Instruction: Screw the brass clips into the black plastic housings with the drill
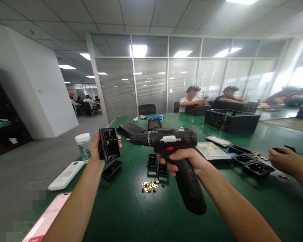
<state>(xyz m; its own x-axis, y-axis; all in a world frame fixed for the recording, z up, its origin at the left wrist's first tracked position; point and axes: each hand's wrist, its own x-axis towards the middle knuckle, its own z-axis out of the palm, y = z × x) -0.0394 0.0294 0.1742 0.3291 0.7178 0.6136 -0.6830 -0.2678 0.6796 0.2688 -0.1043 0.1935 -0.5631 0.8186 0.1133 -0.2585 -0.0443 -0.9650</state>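
My left hand grips a black plastic box-shaped housing upright, its open side turned right, with brass-coloured parts inside. Wrapped round the handle of a black cordless drill is my right hand, fingers near the trigger. The drill points left, and its long thin bit reaches into the housing. Whether the tip touches a screw cannot be made out. Below the left hand lies another black housing. Two more housings stand under the drill, behind a small pile of brass plates and screws.
At left are a clear jar with a white lid, a white device and a phone. A co-worker's hand is at right, beside several black housings. Large black cases and two seated people are farther back.
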